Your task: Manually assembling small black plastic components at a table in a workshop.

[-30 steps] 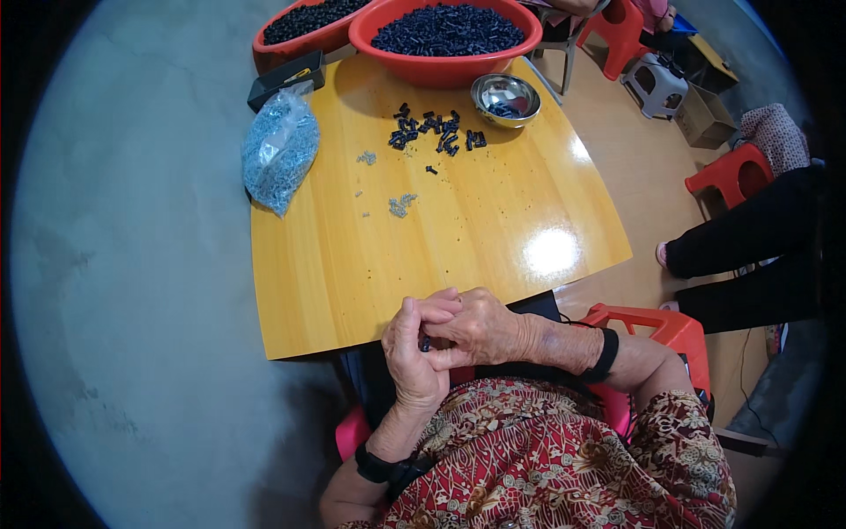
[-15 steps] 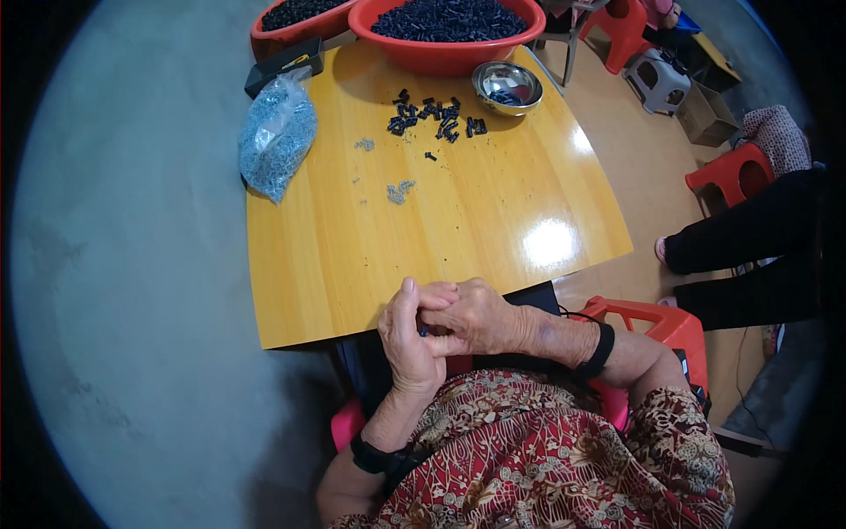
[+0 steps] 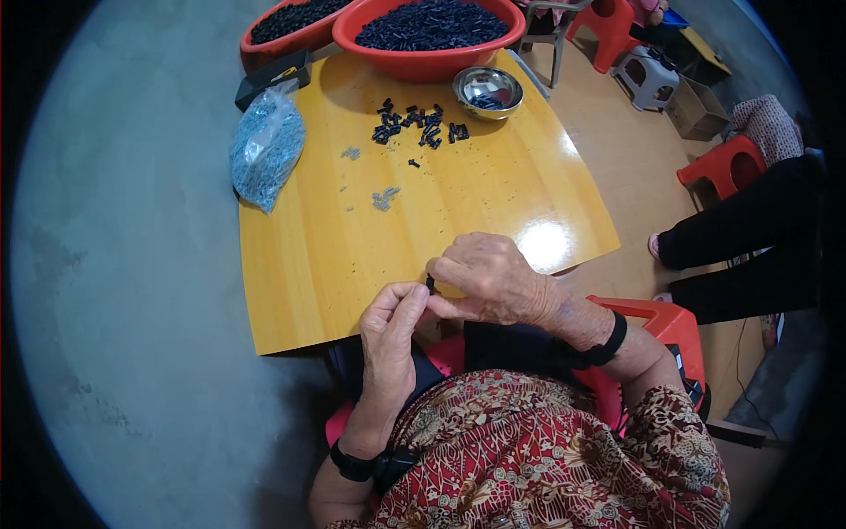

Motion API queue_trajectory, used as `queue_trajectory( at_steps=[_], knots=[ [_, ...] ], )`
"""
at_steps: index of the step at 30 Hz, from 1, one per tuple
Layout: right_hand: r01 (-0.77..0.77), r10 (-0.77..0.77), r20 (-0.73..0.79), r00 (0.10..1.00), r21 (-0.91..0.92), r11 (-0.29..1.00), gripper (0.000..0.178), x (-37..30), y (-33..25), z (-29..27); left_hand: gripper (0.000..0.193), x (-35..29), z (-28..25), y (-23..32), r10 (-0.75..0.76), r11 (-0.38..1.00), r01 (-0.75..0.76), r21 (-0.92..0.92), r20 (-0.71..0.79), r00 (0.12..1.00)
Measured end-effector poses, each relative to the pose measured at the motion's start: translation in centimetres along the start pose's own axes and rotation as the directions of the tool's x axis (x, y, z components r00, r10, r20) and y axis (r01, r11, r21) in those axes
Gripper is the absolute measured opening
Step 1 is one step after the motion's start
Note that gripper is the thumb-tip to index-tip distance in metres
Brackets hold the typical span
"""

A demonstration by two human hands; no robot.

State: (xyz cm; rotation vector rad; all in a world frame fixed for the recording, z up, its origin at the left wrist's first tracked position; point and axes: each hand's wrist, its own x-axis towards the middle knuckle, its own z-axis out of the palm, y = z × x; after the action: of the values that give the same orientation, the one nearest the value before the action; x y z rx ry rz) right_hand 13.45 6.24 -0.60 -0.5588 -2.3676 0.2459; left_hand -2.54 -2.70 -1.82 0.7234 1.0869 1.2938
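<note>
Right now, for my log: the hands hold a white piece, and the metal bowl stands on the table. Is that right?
Not quite: the piece between the left hand and right hand is black in the head view. The rest holds.

yellow table (image 3: 476, 189), red-patterned garment (image 3: 529, 441), seemingly black small part (image 3: 430, 283)

Seen from above, a person's left hand (image 3: 392, 322) and right hand (image 3: 491, 278) met over the near edge of a yellow wooden table (image 3: 308, 264). The left fingertips pinched a small black piece (image 3: 430, 284), with the right fingers close against it. Farther across lay small silvery bits (image 3: 383, 199), then a loose cluster of dark pieces (image 3: 385, 132) near a shiny metal bowl (image 3: 480, 79). A red basin (image 3: 423, 66) heaped with dark parts (image 3: 432, 25) stood at the far edge. A clear bag (image 3: 267, 150) of silvery-blue contents lay at the table's left edge.
</note>
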Motion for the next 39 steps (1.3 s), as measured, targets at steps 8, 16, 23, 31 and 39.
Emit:
queue_trajectory(
  at_steps=[8,16,23,31,39],
  knots=[
    [-0.141,0.146,0.002,0.989,0.254,0.957,0.031,-0.4,0.0,-0.5,0.015,0.4,0.4,0.2,-0.017,0.997,0.017,-0.077,0.0,1.0],
    [-0.144,0.159,-0.022,0.987,0.315,0.938,0.029,-0.4,-0.2,-0.5,0.016,0.0,0.5,0.5,0.085,0.996,-0.085,-0.002,-0.037,0.996],
    [-0.242,0.269,0.007,0.963,0.463,0.853,0.03,-0.6,-0.2,-0.5,0.019,-0.1,1.2,0.9,0.019,0.99,-0.029,-0.137,-0.074,0.997],
    [-0.273,0.331,-0.012,0.944,0.535,0.8,0.034,-0.2,0.3,-1.1,0.021,0.5,0.8,0.7,0.008,0.996,-0.014,-0.085,-0.064,0.998],
    [-0.238,0.271,-0.101,0.957,0.26,0.936,0.029,1.0,3.4,-3.4,0.019,0.6,-0.1,0.1,0.024,0.999,-0.017,0.049,-0.152,0.988]
  ],
)
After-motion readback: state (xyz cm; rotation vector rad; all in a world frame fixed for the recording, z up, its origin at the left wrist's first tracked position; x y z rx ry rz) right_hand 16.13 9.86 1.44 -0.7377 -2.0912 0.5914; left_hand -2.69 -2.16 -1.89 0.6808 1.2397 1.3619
